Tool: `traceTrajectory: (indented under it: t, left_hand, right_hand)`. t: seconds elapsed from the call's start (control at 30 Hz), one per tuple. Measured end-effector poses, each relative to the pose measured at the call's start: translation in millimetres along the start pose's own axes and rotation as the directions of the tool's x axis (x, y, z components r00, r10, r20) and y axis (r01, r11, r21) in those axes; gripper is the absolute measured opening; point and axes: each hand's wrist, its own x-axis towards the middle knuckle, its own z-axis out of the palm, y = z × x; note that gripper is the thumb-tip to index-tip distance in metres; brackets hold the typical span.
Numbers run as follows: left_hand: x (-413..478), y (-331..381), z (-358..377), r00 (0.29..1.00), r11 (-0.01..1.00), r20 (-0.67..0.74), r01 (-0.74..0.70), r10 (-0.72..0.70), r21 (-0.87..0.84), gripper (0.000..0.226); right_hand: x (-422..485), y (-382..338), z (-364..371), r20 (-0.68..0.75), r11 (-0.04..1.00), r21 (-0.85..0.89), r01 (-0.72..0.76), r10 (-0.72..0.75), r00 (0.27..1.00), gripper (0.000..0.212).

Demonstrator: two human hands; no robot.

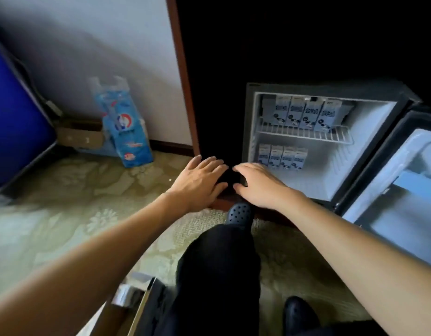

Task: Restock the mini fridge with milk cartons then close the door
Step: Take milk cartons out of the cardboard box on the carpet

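1. The small black mini fridge (330,89) with a white interior stands open. Its white-lined door (403,185) is swung out on the fridge's right side.
2. A row of pale blue-and-white printed paper cartons, the upper milk cartons (304,115), stands upright on the white wire shelf (306,135) in the fridge's upper half. Four more of the same kind, the lower milk cartons (282,157), stand on the fridge's floor, toward its left wall.
3. By their look, such cartons are light and fairly stiff when full, but would dent under a hard squeeze. A hold across the two flat side faces at about mid-height would suit them, and each is best slid in upright.
4. The door will probably swing easily. A push on its free outer edge should shut it, with a firm last press for the seal.
5. The left hand (200,180) hovers just before the fridge's lower left corner, palm down, fingers spread and nearly straight. Its grip is wide and holds nothing.
6. The right hand (258,185) hovers beside it, in front of the fridge's opening near the lower row, palm down with fingers loosely fanned. Its grip is also wide and empty. Both forearms reach forward, well extended.
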Motion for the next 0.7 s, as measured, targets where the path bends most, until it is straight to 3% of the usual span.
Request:
traceTrajectory:
  t: [0.3, 0.6, 0.7]
  left_hand:
    - [-205, -49, -43, 0.931, 0.931, 0.006, 0.366, -0.366, -0.005, 0.059]
    - [-325, -51, 32, 0.830, 0.828, 0.123, 0.555, -0.544, -0.081, 0.051]
    - [-340, -45, 77, 0.790, 0.785, 0.182, 0.609, -0.586, -0.114, 0.047]
  right_hand:
    - [-25, -176, 37, 0.121, 0.943, -0.101, 0.316, -0.304, 0.945, 0.058]
    - [-49, -231, 162, 0.356, 0.969, 0.047, 0.242, -0.242, 0.903, 0.056]
    - [-41, -225, 197, 0.453, 0.969, 0.004, 0.247, -0.222, 0.864, 0.056]
